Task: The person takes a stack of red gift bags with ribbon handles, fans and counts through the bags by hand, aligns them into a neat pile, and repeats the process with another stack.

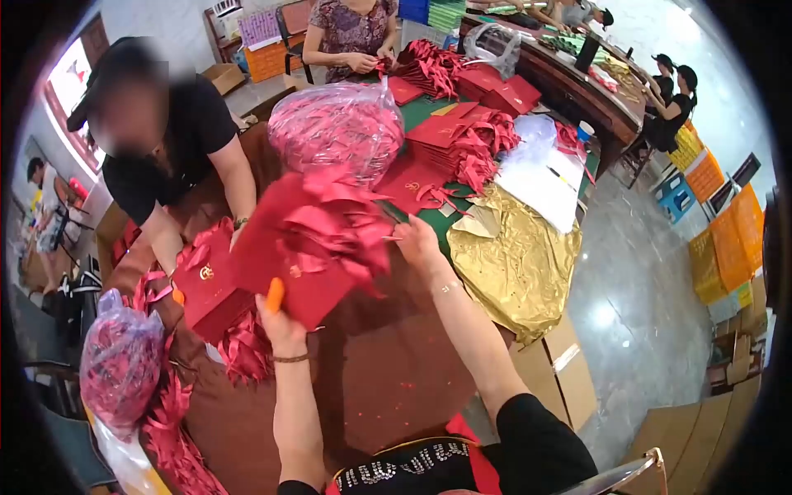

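My left hand (282, 328), with an orange cover on one finger, grips the lower edge of a stack of red paper gift bags (318, 301). The stack is tilted above the table, with shiny red ribbons (342, 223) bunched over it and slightly blurred. At its right side, my right hand (418, 245) is closed, fingers pinched at the ribbon edge; exactly what they grip is partly hidden. Just left is another stack of red bags (210, 285) with a gold emblem, where a co-worker's arms reach in.
A clear plastic bag of red ribbons (334, 128) and more bag stacks (450, 136) lie across the table. Gold wrapping (516, 256) and white paper (540, 186) cover the right side. A second ribbon-filled plastic bag (122, 363) sits at left. Cardboard (553, 371) stands below the right edge.
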`<state>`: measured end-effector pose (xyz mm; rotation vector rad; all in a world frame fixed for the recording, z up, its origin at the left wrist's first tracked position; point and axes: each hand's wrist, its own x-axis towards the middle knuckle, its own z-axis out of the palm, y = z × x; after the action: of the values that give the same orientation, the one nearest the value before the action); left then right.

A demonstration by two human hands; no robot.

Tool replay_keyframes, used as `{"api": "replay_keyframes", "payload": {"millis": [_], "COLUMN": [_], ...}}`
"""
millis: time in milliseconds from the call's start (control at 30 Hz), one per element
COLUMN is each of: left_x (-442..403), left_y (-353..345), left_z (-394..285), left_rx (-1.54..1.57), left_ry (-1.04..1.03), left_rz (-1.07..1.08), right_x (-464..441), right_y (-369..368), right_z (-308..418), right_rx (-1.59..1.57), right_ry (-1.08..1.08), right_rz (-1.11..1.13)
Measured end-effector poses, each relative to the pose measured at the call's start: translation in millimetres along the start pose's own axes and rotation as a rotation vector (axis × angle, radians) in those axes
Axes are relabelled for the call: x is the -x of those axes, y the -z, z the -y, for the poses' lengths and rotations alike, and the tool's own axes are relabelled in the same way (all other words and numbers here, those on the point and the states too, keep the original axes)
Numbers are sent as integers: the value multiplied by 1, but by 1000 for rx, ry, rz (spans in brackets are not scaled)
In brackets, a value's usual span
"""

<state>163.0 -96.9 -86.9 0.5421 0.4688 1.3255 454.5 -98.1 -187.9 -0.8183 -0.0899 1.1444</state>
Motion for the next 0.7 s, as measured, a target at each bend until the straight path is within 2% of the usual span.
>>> {"api": "replay_keyframes", "payload": {"millis": [33, 67, 100, 133, 200, 267, 300, 333, 433, 467, 533, 567, 600, 633, 667, 700], "left_x": [-5, -6, -5, -2, 5, 14, 18, 23, 25, 25, 27, 29, 31, 32, 33, 35], "left_y": [8, 14, 19, 23, 28, 27, 23, 14, 25, 27, 27, 26, 25, 23, 21, 21], "left_z": [-8, -13, -18, -20, -23, -26, -27, -28, -22, -21, -21, -21, -23, -24, -24, -23], "left_rx": [78, 121, 165, 157, 13, 12, 13, 93, -11, -90, -104, -121, -98, -103, -111, -115], "left_ry": [3, 13, 24, 28, -62, -51, -42, -6, -8, -23, -5, 19, 42, 34, 44, 56], "left_rz": [60, 93, 122, 123, 98, 124, 154, 33, 102, 161, 142, 121, 214, 215, 207, 196], "right_x": [-17, -29, -39, -44, -41, -38, -41, -45, -52, -54, -63, -66, -72, -79, -84, -74], "right_y": [-10, -20, -29, -35, -46, -56, -55, -54, -53, -52, -51, -49, -43, -34, -13, -15], "right_z": [-4, -3, -2, -2, 1, 9, 10, 12, 18, 19, 22, 22, 19, 16, 14, 14], "right_rx": [92, 79, -86, -249, -272, -296, -295, -293, -276, -182, -15, -18, -43, -68, -214, -212], "right_ry": [73, 76, 56, 34, 50, 54, 55, 25, -26, -45, -36, -37, 41, 118, 103, 99], "right_rz": [-124, -125, -228, -332, -394, -491, -490, -488, -504, -469, -416, -407, -374, -341, -174, -171]}}
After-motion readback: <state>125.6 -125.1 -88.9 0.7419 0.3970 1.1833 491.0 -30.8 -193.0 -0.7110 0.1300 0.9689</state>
